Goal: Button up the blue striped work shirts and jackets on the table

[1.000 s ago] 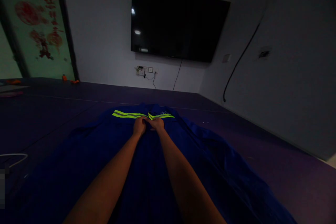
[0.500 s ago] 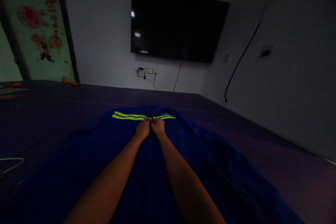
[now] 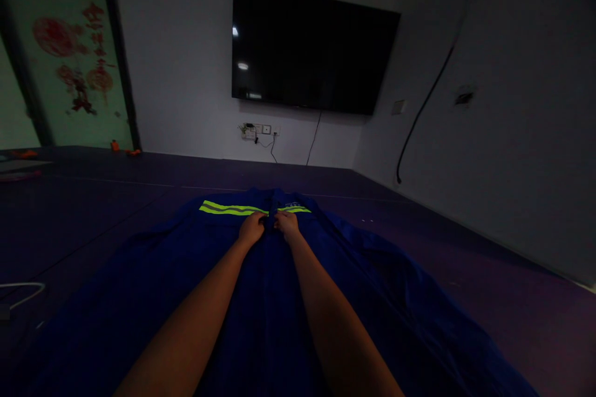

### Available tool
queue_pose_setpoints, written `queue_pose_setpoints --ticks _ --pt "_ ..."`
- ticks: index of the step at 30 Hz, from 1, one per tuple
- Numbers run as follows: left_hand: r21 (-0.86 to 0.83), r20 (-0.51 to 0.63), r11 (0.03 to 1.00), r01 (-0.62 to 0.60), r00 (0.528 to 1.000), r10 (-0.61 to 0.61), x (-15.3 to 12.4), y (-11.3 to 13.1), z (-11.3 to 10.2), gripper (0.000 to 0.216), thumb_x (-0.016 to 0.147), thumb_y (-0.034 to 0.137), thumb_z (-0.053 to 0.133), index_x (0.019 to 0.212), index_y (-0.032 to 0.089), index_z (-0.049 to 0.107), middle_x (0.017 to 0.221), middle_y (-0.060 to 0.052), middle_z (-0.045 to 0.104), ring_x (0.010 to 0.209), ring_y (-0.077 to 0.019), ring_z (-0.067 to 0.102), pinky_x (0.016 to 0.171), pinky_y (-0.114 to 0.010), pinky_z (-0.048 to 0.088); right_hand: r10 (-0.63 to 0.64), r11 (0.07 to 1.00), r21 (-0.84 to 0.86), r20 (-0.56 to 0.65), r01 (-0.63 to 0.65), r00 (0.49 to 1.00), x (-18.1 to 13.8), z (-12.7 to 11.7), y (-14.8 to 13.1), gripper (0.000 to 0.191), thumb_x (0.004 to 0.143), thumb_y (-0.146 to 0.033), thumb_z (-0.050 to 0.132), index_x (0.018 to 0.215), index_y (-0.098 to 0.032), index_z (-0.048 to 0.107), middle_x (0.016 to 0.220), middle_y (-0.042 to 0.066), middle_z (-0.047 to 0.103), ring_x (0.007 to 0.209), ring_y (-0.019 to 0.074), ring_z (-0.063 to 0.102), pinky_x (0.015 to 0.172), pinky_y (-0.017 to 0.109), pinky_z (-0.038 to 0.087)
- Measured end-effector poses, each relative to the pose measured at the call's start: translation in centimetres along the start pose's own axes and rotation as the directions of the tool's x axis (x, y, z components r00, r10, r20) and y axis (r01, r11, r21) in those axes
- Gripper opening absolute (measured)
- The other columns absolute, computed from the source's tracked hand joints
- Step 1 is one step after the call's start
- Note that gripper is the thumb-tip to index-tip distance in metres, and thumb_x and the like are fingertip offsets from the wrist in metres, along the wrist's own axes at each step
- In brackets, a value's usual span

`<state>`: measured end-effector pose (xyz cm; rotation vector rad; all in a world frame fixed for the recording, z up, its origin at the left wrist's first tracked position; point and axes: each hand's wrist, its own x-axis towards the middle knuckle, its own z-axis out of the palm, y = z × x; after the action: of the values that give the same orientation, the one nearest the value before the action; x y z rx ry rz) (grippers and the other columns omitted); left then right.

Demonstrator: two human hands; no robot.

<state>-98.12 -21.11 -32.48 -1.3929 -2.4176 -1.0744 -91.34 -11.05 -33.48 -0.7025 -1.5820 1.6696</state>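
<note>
A dark blue work jacket [image 3: 186, 273] lies spread out, front side up, with a yellow-green and grey reflective stripe [image 3: 228, 208] across its chest. Both arms stretch over it to the front placket, just under the stripe. On the left side of the placket, my left hand [image 3: 252, 228] is closed with its fingers gripping the edge of the cloth. My right hand [image 3: 287, 224] pinches the placket from the other side, its fingertips on the fabric. A narrow strip of blue cloth shows between the two hands. Whether a button lies under the fingers is too dark to see.
A dark purple floor [image 3: 447, 236] surrounds the jacket. A white cable [image 3: 28, 285] lies at the left. Beyond are a wall-mounted television [image 3: 311, 49], sockets [image 3: 258, 130], a hanging black cable [image 3: 426, 105], a glass door [image 3: 93, 130] and small orange objects [image 3: 133, 152].
My hands have moved slightly apart, the right one shifting right, and the placket now shows between them. The right fingers have loosened from a fist to a pinch. The view has tilted slightly.
</note>
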Motion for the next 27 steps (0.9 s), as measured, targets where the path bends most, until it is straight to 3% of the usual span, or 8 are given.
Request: queue_pose_setpoints --ticks 7,11,15,21,27 --pt "0.052 0.138 0.998 -0.037 0.99 0.03 0.01 -0.09 -0.09 0.032 0.072 0.003 0.043 0.091 0.017 0.065 0.103 -0.006 0.064 0.1 -0.0166 0.056 0.089 -0.028 0.04 0.024 0.988 0.149 0.05 -0.031 0.998 0.12 -0.36 -0.11 0.004 0.064 -0.012 0.055 0.065 -0.014 0.052 0.039 -0.008 0.044 0.035 0.006 0.044 0.04 0.016 0.04" --pt "-0.058 0.045 0.998 -0.015 0.999 0.018 0.24 -0.27 -0.03 0.033 0.071 0.002 0.042 0.091 0.015 0.066 0.104 -0.007 0.064 0.1 -0.0154 0.056 0.092 -0.027 0.039 0.015 0.984 0.178 0.056 -0.024 0.998 -0.18 -0.19 -0.16 0.005 0.063 -0.013 0.057 0.064 -0.014 0.052 0.038 -0.008 0.044 0.033 0.0055 0.042 0.037 0.015 0.037" --pt "-0.309 -0.077 0.951 0.019 0.996 -0.045 0.36 -0.39 -0.05 0.035 0.071 0.001 0.042 0.089 0.015 0.067 0.108 -0.005 0.062 0.102 -0.0143 0.055 0.094 -0.028 0.04 0.001 0.985 0.174 0.05 -0.01 0.999 -0.53 -0.09 -0.25 0.006 0.062 -0.012 0.058 0.066 -0.013 0.056 0.038 -0.008 0.046 0.033 0.0051 0.042 0.036 0.015 0.036" --pt "-0.703 -0.015 0.696 0.146 0.976 -0.219 0.29 -0.54 0.01 0.029 0.067 0.005 0.048 0.088 0.013 0.067 0.099 -0.006 0.066 0.087 -0.0149 0.062 0.084 -0.03 0.047 -0.018 0.989 0.144 0.045 0.011 0.999 -0.73 -0.1 -0.36 0.011 0.062 -0.011 0.059 0.072 -0.011 0.059 0.039 -0.007 0.047 0.034 0.0048 0.043 0.036 0.014 0.036" --pt "-0.865 0.136 0.42 0.274 0.934 -0.33 0.4 -0.55 -0.36 0.023 0.064 0.003 0.055 0.083 0.01 0.067 0.072 -0.004 0.068 0.07 -0.0111 0.063 0.08 -0.027 0.048 -0.043 0.994 0.1 0.052 0.038 0.998 -0.5 0.01 -0.15 0.013 0.061 -0.013 0.061 0.074 -0.01 0.061 0.037 -0.007 0.047 0.032 0.0046 0.041 0.034 0.014 0.034"
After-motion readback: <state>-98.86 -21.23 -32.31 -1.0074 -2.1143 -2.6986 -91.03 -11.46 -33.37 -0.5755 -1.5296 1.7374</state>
